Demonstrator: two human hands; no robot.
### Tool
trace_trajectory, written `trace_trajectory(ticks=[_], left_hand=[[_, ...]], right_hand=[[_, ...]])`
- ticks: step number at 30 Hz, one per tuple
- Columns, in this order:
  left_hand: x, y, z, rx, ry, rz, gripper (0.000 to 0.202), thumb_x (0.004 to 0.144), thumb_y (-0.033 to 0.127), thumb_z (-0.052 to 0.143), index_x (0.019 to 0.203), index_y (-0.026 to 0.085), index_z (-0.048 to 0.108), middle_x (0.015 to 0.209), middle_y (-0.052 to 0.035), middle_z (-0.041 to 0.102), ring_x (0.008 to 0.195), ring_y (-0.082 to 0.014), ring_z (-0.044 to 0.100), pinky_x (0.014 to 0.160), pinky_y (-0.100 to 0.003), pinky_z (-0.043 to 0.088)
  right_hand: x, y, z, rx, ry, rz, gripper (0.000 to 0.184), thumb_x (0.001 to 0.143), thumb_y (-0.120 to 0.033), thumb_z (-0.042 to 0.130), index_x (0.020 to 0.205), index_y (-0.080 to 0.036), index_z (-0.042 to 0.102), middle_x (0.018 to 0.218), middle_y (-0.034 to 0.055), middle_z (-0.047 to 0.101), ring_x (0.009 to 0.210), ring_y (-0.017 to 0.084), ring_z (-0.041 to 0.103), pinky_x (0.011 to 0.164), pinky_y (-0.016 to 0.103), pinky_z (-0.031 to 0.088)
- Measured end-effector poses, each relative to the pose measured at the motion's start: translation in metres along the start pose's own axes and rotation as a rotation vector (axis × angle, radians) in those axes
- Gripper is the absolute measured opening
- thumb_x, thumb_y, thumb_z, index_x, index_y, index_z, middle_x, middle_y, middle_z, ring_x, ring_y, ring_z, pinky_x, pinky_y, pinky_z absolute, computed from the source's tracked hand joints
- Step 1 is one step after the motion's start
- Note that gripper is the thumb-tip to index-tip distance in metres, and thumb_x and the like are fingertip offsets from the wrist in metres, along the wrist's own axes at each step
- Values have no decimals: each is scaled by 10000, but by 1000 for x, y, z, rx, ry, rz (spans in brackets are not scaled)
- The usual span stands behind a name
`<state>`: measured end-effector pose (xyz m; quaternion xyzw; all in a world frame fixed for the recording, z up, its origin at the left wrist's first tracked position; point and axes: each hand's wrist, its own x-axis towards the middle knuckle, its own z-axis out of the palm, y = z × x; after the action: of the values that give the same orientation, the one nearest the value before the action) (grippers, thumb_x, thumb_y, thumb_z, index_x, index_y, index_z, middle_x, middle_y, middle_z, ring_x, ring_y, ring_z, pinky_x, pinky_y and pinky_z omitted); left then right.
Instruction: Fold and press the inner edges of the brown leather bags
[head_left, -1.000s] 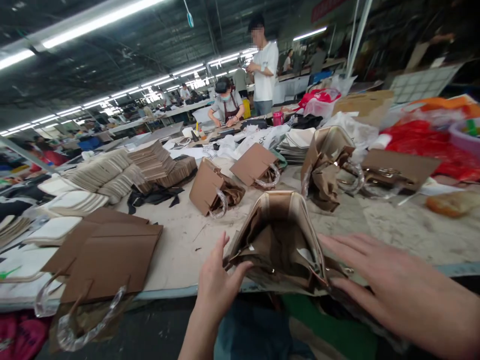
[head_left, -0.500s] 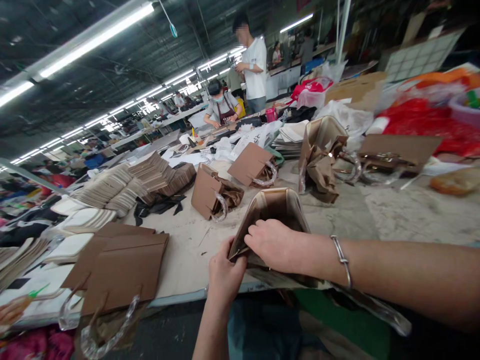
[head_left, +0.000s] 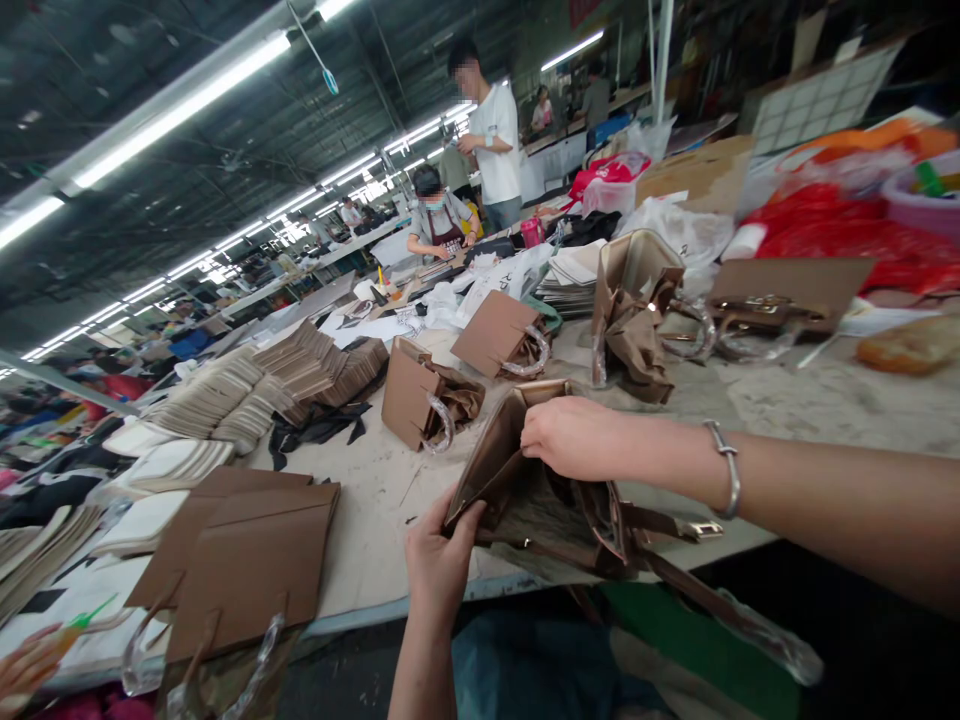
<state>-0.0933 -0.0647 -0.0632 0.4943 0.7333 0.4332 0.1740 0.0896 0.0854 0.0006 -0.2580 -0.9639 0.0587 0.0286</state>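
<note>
A brown handbag (head_left: pixel 491 460) lies tilted at the table's front edge, its mouth facing me. My left hand (head_left: pixel 442 550) grips its near left rim, thumb on the inner side and fingers behind the panel. At the opening, my right hand (head_left: pixel 574 437) has its fingers curled against the inner wall; the fingertips are partly hidden. A strap with a metal buckle (head_left: pixel 705 530) sticks out to the right. The plastic-wrapped handle (head_left: pixel 772 640) hangs over the table edge. Just beyond stand a small brown bag (head_left: pixel 409 395) and another brown bag (head_left: pixel 495 325).
Flat brown bags (head_left: pixel 259 550) lie at the left front, near a co-worker's hand (head_left: pixel 30 660). Stacked panels (head_left: pixel 300 360) stand behind them. An open bag (head_left: pixel 630 290) and red plastic (head_left: pixel 817 230) are at the right. Two people work across the table.
My right hand has drawn up and back from deeper inside the handbag toward its rim. The handbag has tipped, showing more of its interior and the buckled strap. My left hand keeps its hold.
</note>
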Motion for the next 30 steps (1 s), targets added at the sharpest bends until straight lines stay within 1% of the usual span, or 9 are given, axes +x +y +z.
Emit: trace_trajectory(ticks=[2, 4, 6, 8, 12, 14, 19, 24, 30], left_hand=[[0, -1, 1, 13, 25, 2, 363, 768, 390, 628, 1067, 192, 687, 940, -38, 729, 868, -221, 674, 772, -288, 535], [0, -1, 2, 31, 45, 7, 352, 767, 398, 626, 1033, 182, 703, 928, -47, 732, 872, -234, 677, 781, -303, 542], [-1, 0, 2, 40, 65, 9, 341, 767, 401, 622, 1002, 172, 715, 914, -55, 733, 874, -244, 680, 785, -314, 547], [-2, 0, 3, 48, 86, 11, 330, 770, 402, 617, 981, 172, 722, 913, -57, 733, 879, -250, 681, 777, -316, 553], [-3, 2, 4, 75, 125, 8, 321, 771, 410, 614, 958, 177, 730, 902, -58, 734, 869, -255, 685, 748, -314, 561], [-3, 4, 4, 69, 131, 2, 320, 766, 407, 619, 947, 169, 733, 876, -60, 737, 852, -256, 688, 737, -313, 562], [-2, 6, 6, 40, 143, -14, 319, 751, 397, 636, 928, 151, 736, 837, -64, 740, 836, -253, 689, 732, -304, 559], [-1, 4, 7, 42, 168, -35, 306, 753, 398, 634, 920, 165, 739, 839, -53, 740, 829, -244, 686, 721, -293, 550], [-1, 3, 6, 41, 150, -42, 310, 761, 403, 624, 918, 162, 738, 825, -51, 739, 819, -238, 683, 724, -291, 545]], right_hand=[[3, 2, -3, 50, 4, 37, 239, 851, -323, 502, 845, -236, 725, 861, 38, 705, 797, 178, 621, 675, 255, 416], [6, 4, -5, 62, 13, 55, 248, 851, -366, 504, 825, -252, 723, 851, 24, 711, 814, 185, 630, 670, 259, 422], [8, 5, -6, 39, 30, 59, 257, 847, -384, 509, 793, -247, 719, 825, 27, 713, 801, 193, 638, 656, 264, 430], [11, 5, -6, -10, 63, 55, 280, 852, -390, 501, 776, -225, 716, 794, 49, 712, 778, 211, 647, 646, 280, 443], [18, 1, -1, -91, 125, 47, 321, 861, -375, 489, 759, -162, 705, 751, 117, 703, 749, 258, 660, 622, 321, 471], [22, -1, 2, -99, 139, 32, 315, 866, -356, 485, 761, -151, 700, 746, 132, 700, 757, 270, 663, 622, 333, 480], [29, -2, 3, -99, 144, 26, 298, 868, -337, 486, 782, -147, 698, 760, 137, 702, 775, 285, 664, 631, 359, 496], [29, -2, 1, -106, 138, 6, 285, 865, -309, 488, 779, -134, 695, 746, 140, 700, 768, 272, 668, 628, 338, 497], [30, -1, 2, -105, 150, 1, 285, 869, -293, 481, 771, -127, 690, 727, 140, 696, 755, 266, 671, 619, 320, 489]])
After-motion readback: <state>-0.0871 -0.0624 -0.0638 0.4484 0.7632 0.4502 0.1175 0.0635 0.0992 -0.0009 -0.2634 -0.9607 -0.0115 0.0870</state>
